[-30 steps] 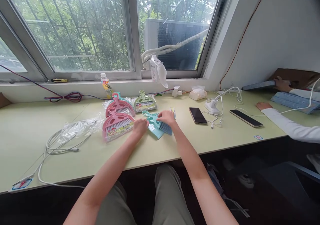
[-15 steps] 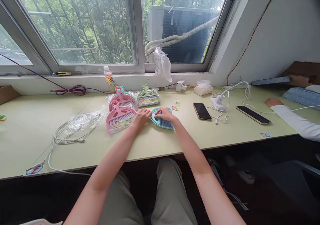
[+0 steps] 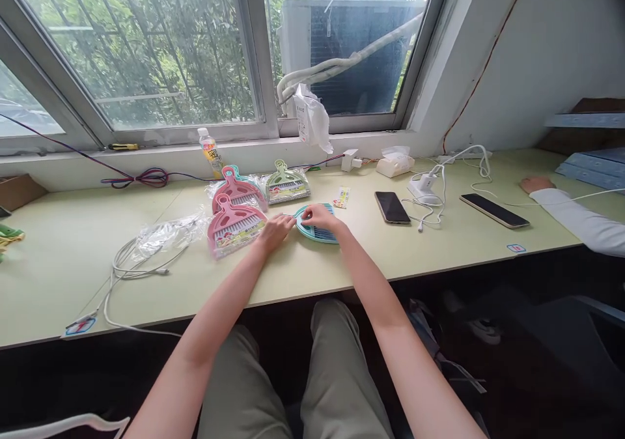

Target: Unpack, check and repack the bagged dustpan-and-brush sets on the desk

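Note:
A turquoise dustpan (image 3: 319, 239) with a small brush (image 3: 326, 232) nested in it lies flat on the table, its handle end pointing left. My left hand (image 3: 277, 232) is closed at that handle end, palm down; its grip is partly hidden. From above, my right hand (image 3: 319, 217) pinches the brush near its handle, fingertips bent down into the pan. Just left of my left hand is a wrapped pink dustpan set (image 3: 237, 230) with a printed label. Behind it sits another pink set (image 3: 237, 191), and a green set (image 3: 288, 186) stands farther right. A small label card (image 3: 342, 197) lies beyond my right hand.
A phone (image 3: 392, 208), a white charger with cable (image 3: 424, 185) and another phone (image 3: 494, 211) lie to the right, near a co-worker's sleeve (image 3: 566, 214). Coiled cable (image 3: 129, 266) and clear plastic wrap (image 3: 168, 234) are left. A bottle (image 3: 209, 152) stands by the window.
My view has shifted slightly. Both hands stay at the turquoise dustpan with little movement. At the far right, the co-worker's hand on the blue box has left the view.

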A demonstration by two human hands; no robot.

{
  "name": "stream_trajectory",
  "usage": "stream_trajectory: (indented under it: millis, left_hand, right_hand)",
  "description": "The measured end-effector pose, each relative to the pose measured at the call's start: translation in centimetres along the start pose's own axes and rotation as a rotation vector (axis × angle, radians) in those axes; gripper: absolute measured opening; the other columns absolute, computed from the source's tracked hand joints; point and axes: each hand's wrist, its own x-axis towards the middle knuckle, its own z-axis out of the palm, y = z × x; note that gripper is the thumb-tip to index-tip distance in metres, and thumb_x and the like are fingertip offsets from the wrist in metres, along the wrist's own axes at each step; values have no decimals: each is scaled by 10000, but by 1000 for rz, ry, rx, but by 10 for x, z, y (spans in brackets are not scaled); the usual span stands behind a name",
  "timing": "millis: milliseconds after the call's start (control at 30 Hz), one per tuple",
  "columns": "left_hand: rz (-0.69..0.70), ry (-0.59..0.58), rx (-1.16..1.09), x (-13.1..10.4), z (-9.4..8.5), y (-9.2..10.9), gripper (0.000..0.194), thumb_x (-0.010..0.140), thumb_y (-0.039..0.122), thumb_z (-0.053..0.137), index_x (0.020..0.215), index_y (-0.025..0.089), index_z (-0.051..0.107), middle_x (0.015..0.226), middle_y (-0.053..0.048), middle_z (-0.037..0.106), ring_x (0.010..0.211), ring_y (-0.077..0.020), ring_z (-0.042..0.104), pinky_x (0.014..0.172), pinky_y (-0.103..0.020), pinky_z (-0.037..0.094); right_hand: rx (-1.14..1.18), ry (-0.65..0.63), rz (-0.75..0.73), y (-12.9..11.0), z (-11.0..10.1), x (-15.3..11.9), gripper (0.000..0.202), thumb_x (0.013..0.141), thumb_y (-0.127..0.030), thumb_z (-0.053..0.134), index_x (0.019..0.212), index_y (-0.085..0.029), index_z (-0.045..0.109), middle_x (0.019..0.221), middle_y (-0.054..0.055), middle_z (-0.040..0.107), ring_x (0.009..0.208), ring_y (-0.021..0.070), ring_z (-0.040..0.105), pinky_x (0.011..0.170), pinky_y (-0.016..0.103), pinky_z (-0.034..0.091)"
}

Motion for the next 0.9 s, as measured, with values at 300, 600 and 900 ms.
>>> stream_trajectory:
  millis: [300, 600, 900]
  left_hand:
    - [-390, 537, -708, 6, 4, 60, 763, 908, 474, 590, 1552, 288, 225, 1523, -121, 429, 1456, -277, 346, 1179, -450, 296]
    - [-745, 440, -1192, 12, 2, 26, 838, 781, 178, 681, 1517, 321, 307, 1233, -71, 642, 1019, -196, 661, 843, -307, 558]
    - [-696, 438, -1327, 13, -2, 12, 540, 694, 209, 782, 1207, 196, 614, 983, -42, 696, 809, -131, 665, 728, -229, 556]
  right_hand:
    - [91, 626, -78, -26, 34, 8, 154, 861, -293, 670, 949, -183, 732, 990, 76, 690, 947, 197, 639, 908, 310, 492]
    - [-227, 677, 421, 41, -12, 4, 454, 965, -386, 462, 1294, -115, 618, 1514, 192, 431, 1440, 283, 325, 1159, 445, 290]
    - [-600, 259, 404, 56, -3, 5, 338, 995, -288, 428, 1083, -131, 714, 1142, 224, 696, 1140, 290, 584, 1083, 477, 313]
